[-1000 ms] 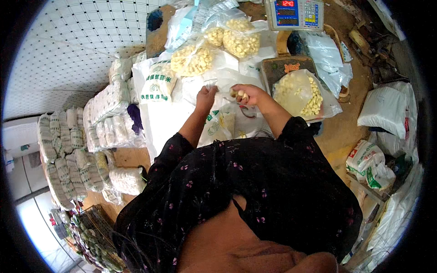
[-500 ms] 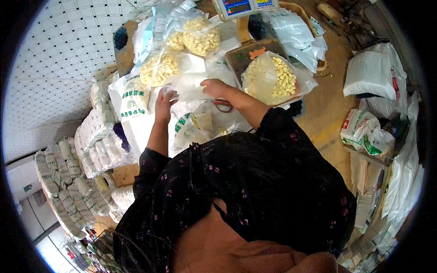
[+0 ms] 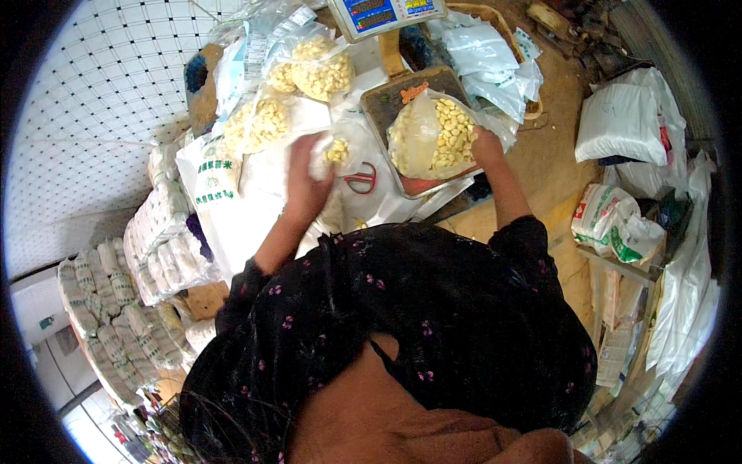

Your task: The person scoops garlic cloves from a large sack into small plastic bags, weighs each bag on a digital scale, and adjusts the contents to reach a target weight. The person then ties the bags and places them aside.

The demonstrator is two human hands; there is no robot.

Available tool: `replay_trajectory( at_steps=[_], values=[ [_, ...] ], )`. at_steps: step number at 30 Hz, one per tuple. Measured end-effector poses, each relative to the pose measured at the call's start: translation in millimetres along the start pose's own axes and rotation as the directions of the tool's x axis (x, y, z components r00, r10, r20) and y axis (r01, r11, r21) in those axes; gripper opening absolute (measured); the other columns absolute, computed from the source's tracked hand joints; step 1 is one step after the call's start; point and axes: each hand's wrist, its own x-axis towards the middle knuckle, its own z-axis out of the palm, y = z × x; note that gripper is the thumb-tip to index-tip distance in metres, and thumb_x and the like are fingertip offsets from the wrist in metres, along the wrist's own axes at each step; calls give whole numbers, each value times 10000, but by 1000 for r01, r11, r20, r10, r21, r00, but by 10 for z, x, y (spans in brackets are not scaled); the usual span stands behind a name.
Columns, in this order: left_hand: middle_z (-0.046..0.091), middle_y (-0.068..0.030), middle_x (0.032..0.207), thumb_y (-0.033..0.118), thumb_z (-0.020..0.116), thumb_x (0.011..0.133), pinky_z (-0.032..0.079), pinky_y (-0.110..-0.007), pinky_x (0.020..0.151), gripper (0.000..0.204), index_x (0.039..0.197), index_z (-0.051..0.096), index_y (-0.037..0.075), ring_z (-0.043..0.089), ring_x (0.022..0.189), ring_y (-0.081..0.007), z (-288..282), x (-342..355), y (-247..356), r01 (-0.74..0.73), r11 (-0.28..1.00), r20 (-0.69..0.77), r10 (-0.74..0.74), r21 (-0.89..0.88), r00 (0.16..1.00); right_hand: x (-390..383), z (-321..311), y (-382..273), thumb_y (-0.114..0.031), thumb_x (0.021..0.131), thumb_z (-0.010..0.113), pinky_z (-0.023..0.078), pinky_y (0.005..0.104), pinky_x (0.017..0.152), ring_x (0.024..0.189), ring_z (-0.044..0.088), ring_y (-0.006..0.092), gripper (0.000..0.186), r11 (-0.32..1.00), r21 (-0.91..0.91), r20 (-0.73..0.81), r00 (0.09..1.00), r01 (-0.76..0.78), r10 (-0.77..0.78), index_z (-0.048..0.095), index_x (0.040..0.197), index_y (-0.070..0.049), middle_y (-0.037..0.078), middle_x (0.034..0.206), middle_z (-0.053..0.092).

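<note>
A clear plastic bag of peeled garlic cloves [image 3: 454, 136] lies open on the pan of a scale [image 3: 379, 104]. My right hand [image 3: 487, 148] is closed at the bag's right edge. Left of the scale, my left hand [image 3: 309, 179] is smeared by motion, so its fingers cannot be read. Close beside it, a small heap of cloves [image 3: 337, 151] shows in thin plastic. Red-handled scissors [image 3: 360, 179] rest on the white sheeting between my hands. Full bags of cloves [image 3: 321, 69] stand farther back, and another bag [image 3: 267, 126] is to the left.
The scale's display [image 3: 386, 14] rises at the back. A wicker basket [image 3: 533, 108] holding pale plastic bags is at the back right. Stacked packed white bags [image 3: 116, 309] fill the left side. White sacks [image 3: 622, 127] sit on the right. A printed white bag [image 3: 209, 174] lies at the table's left.
My right hand has swung right, from the table's middle to the bag on the scale. My left hand has moved right. A small heap of cloves now shows beside it. The view has shifted slightly.
</note>
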Motion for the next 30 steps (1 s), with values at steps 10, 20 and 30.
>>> replay_trajectory(
  at_steps=[10,20,30],
  values=[
    [446,-217,1062,166,614,712,447,-405,813,464,1161,500,143,514,930,-383,1478,723,442,-47,953,511,-118,299,851,333,45,-61,-149,772,521,453,444,832,993,532,386,338,997,-7,264,961,-78,77,504,1093,-43,249,1045,549],
    [506,-171,966,-38,536,655,453,-378,778,321,962,560,49,522,901,-347,1196,399,297,42,994,207,-20,-99,978,174,-236,-119,-194,585,745,472,387,723,822,600,311,400,977,147,245,951,155,-188,585,930,-68,161,846,623],
    [516,-198,981,-27,530,645,450,-388,809,327,964,571,35,523,915,-365,1250,371,403,-13,996,138,25,-89,990,405,78,-739,-150,808,477,462,418,750,900,577,334,191,893,114,290,846,434,-448,579,943,-62,185,985,577]
  ],
)
